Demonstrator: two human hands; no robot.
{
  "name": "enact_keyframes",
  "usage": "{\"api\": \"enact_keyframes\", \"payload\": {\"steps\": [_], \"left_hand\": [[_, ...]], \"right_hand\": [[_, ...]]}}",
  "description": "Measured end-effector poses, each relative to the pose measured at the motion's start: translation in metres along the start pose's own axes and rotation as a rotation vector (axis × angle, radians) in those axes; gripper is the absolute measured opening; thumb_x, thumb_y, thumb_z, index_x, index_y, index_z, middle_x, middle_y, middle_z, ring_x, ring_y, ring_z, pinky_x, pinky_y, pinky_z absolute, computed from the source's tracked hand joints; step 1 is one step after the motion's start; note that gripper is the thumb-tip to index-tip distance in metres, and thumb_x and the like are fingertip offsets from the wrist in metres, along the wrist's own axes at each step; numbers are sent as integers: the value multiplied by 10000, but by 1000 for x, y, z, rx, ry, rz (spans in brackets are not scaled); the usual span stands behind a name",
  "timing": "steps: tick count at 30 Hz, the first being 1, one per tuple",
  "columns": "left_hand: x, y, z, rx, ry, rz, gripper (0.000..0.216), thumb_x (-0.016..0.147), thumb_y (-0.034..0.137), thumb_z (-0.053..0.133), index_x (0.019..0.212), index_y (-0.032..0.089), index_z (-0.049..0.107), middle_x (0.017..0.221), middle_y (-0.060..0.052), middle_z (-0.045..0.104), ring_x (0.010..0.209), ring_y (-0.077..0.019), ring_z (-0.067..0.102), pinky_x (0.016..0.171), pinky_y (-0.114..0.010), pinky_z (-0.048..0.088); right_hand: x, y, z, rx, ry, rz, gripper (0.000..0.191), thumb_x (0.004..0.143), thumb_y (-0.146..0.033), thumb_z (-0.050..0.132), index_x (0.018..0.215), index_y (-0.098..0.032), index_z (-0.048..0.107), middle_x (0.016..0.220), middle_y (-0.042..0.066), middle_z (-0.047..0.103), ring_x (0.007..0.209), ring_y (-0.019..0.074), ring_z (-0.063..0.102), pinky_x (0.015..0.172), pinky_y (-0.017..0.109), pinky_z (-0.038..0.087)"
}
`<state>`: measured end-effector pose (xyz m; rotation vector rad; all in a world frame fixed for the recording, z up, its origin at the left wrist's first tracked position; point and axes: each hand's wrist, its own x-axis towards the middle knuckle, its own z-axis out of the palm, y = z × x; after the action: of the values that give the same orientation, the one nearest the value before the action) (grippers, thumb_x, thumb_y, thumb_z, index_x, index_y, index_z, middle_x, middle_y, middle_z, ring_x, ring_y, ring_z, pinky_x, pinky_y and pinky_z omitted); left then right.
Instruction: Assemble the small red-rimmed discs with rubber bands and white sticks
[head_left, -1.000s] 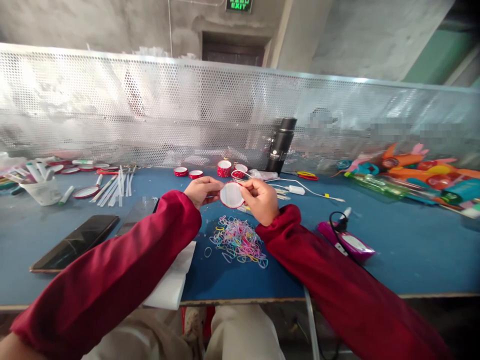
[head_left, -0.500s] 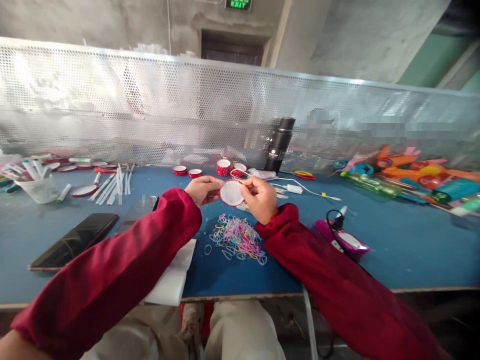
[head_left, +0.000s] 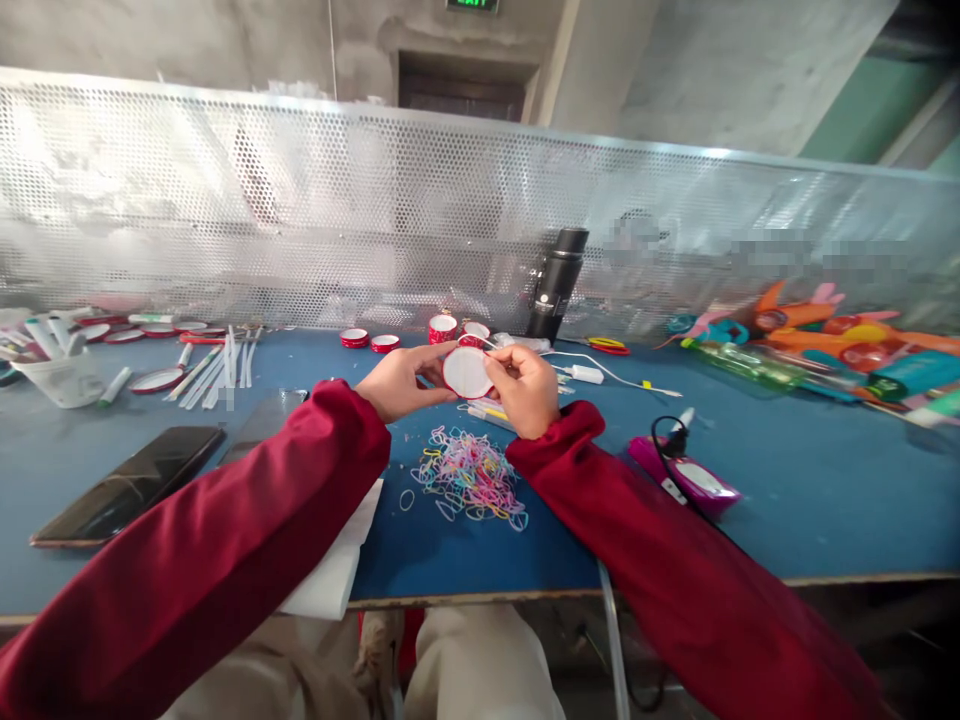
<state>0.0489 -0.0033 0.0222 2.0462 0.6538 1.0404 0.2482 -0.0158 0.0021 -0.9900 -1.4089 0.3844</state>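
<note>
A small round toy drum (head_left: 466,372) with a white face and a red rim is held up between my two hands, above the table. My left hand (head_left: 401,382) closes on its left edge, thumb below and fingers above. Its right edge is pinched between thumb and fingers of my right hand (head_left: 529,386). Just below lies a loose heap of coloured rubber bands (head_left: 472,475) on the blue table (head_left: 420,560). More red-sided drums (head_left: 442,330) stand behind my hands. The far side of the held drum is hidden.
A black bottle (head_left: 556,290) stands by the perforated metal screen (head_left: 450,210). To the left are a cup of markers (head_left: 64,380), white sticks (head_left: 214,375) and a phone (head_left: 131,485). A purple pouch (head_left: 686,475) with a black cable and a colourful pile (head_left: 840,335) lie right.
The drum's face has turned more toward me, and my left hand has come further round its left edge. The whole view has shifted slightly.
</note>
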Motion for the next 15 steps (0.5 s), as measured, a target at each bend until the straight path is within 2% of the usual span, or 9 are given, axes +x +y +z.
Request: {"api": "enact_keyframes", "payload": {"steps": [5,15], "left_hand": [[0,3,-5,19,-46,-26,695,647,171,785,1315,211,600,853,-59,748,831,-180,685,687,-251,495],[-2,6,-3,62,-41,-19,579,633,191,790,1200,203,679,744,-28,723,683,-144,647,662,-254,496]], "right_hand": [[-2,1,0,-13,-21,-14,127,773,-341,635,722,-225,618,558,-22,565,422,126,494,398,260,398],[-5,1,4,-167,9,-143,142,803,-305,586,690,-219,587,593,-9,581,531,146,524,513,271,415]]}}
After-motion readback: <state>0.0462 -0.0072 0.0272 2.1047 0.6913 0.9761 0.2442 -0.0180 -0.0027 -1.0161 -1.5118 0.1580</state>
